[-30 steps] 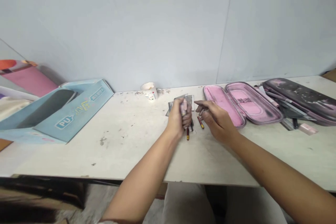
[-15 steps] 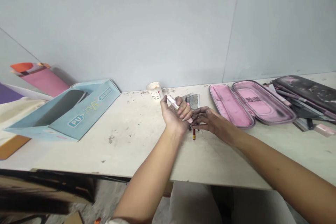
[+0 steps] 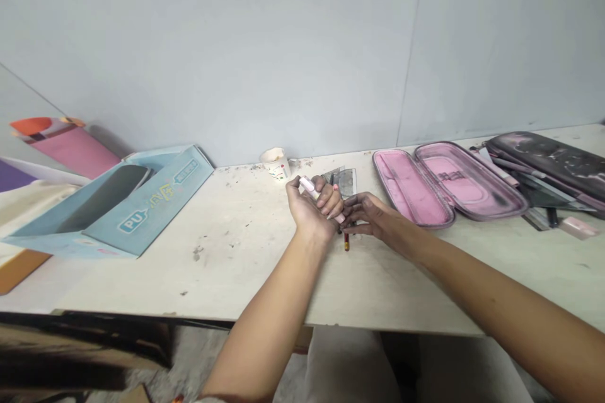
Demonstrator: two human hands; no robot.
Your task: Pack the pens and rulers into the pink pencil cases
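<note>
The left hand curls shut around a pale pink pen above mid-table, leaving both ends exposed. The right hand reaches in with bent fingers at the pen's lower end; whether they pinch it, I cannot tell.

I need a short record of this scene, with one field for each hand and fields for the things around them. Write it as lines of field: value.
Left hand: grips a pale pink pen
Right hand: fingertips at the pen's lower end
Under the hands: red-and-black pencil
Behind the hands: clear plastic ruler
Rest: open pink pencil case, dark marbled pencil case, paper cup, blue cardboard box, white table
</note>
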